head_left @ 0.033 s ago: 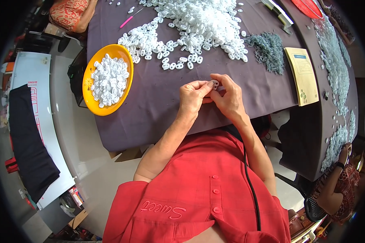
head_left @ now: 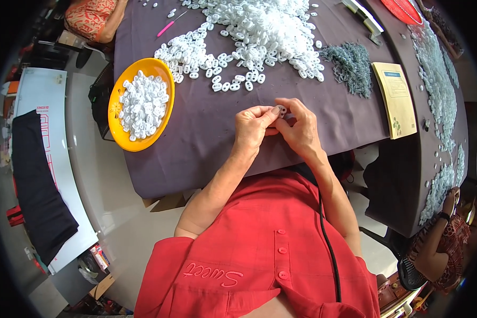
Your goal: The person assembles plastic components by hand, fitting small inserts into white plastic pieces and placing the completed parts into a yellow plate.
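Observation:
Just beyond the table's near edge, my left hand [head_left: 250, 126] and my right hand [head_left: 303, 128] meet over a small white oval piece with two holes [head_left: 282, 110]. Both hands are closed on it, pinching it between thumbs and fingertips; some fingers are hidden behind it. Similar white two-holed pieces form a large pile [head_left: 259, 32] at the far middle, with a few loose ones along its near side. To the left, a yellow oval bowl [head_left: 116, 130] holds many more of them. Right of the pile lies a heap of small grey-blue pieces [head_left: 352, 69].
A pink-handled pointed tool [head_left: 166, 28] lies at the far left, and a yellowish booklet [head_left: 395, 100] at the right. Another table carries translucent pieces [head_left: 434, 79] and a red basket [head_left: 403, 9]. Another person's hand [head_left: 450, 200] works there; another person's arm [head_left: 113, 24] shows far left.

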`<action>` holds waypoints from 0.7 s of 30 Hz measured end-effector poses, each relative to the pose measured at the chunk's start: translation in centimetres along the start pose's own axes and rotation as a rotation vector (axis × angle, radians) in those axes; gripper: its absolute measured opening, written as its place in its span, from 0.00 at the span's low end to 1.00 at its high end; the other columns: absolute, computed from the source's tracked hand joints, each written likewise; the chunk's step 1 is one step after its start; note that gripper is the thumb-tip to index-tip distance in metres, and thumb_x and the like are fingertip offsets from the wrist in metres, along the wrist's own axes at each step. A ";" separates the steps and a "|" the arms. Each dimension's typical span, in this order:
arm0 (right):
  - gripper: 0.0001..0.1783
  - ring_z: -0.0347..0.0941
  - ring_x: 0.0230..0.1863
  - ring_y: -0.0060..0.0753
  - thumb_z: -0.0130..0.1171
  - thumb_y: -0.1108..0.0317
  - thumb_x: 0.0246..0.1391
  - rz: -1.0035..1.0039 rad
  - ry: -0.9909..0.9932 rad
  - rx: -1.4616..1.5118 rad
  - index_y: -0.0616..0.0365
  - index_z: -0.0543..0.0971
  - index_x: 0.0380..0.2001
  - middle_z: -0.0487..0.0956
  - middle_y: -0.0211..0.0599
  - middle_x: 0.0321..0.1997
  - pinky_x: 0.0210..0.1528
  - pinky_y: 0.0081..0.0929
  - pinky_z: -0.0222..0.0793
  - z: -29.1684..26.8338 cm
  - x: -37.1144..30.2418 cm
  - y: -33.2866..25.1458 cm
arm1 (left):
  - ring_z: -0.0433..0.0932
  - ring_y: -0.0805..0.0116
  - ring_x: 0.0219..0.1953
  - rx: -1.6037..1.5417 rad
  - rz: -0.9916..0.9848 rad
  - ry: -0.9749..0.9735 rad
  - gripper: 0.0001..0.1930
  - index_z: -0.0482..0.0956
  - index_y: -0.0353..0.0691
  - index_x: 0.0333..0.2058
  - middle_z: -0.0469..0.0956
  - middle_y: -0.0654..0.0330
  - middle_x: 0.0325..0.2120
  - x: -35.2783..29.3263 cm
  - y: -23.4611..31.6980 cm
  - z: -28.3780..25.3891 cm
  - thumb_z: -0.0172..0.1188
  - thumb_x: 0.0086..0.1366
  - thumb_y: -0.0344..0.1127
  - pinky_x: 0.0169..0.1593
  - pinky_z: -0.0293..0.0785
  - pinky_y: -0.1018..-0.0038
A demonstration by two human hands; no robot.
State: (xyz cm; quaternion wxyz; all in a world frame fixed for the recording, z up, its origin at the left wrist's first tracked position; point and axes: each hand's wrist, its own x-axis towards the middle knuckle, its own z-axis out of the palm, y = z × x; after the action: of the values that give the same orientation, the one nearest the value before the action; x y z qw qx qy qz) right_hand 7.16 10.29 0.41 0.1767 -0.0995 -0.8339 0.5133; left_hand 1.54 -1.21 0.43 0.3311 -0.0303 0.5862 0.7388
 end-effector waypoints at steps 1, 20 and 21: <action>0.18 0.74 0.29 0.35 0.58 0.76 0.39 0.001 -0.001 0.001 0.62 0.75 0.39 0.75 0.41 0.34 0.31 0.25 0.70 -0.2 0.0 0.0 | 0.78 0.75 0.25 0.033 -0.006 0.001 0.08 0.79 0.34 0.32 0.78 0.60 0.25 -0.1 0.0 0.0 0.57 0.60 0.34 0.28 0.77 0.79; 0.17 0.74 0.30 0.34 0.61 0.73 0.43 -0.001 -0.110 0.036 0.63 0.76 0.40 0.76 0.39 0.34 0.32 0.25 0.69 -0.6 -0.1 0.3 | 0.76 0.76 0.20 0.089 0.051 -0.063 0.11 0.79 0.29 0.30 0.77 0.59 0.21 0.7 0.0 -0.7 0.57 0.60 0.33 0.24 0.76 0.81; 0.16 0.75 0.31 0.35 0.61 0.73 0.43 -0.010 -0.104 0.041 0.63 0.76 0.39 0.76 0.39 0.34 0.32 0.25 0.70 -0.6 -0.1 0.4 | 0.77 0.74 0.22 0.110 0.029 -0.071 0.10 0.78 0.29 0.32 0.78 0.57 0.23 0.6 0.2 -0.7 0.56 0.61 0.33 0.27 0.77 0.79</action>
State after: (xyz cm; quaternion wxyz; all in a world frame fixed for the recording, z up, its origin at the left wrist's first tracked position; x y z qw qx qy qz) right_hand 7.45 10.91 0.30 0.1376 -0.0650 -0.8317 0.5339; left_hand 0.71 -1.58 0.16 0.3422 0.0226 0.6143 0.7106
